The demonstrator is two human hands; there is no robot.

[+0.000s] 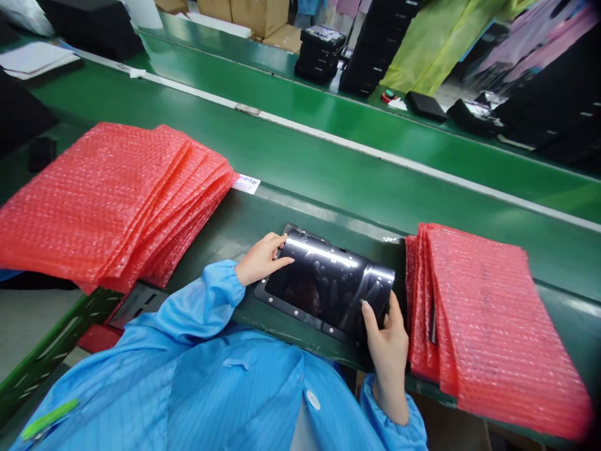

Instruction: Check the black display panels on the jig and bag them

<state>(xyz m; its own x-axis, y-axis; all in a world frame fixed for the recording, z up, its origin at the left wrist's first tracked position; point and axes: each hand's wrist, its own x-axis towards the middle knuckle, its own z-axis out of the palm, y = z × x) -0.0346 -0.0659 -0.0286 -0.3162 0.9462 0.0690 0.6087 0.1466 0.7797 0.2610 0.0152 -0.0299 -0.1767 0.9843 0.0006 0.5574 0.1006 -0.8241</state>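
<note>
A glossy black screen panel [323, 282] lies at a slant before me, its surface reflecting light and marked with smudges. Its upper and right edges look curved. Beneath it a dark frame with small round silver spots [295, 312] shows along the near and left sides. My left hand [263, 260] grips the panel's left end, thumb on the face and fingers at the far corner. At the right end, my right hand [390, 344] holds the edge between thumb and fingers; some fingertips are hidden behind it.
Red bubble-wrap bags lie in a fanned pile [117, 200] at left and another stack [502, 319] at right. A white label [246, 183] touches the left pile. Beyond the green bench [328, 163] runs a pale strip, with stacked black units [319, 53] and cardboard boxes [258, 15] behind.
</note>
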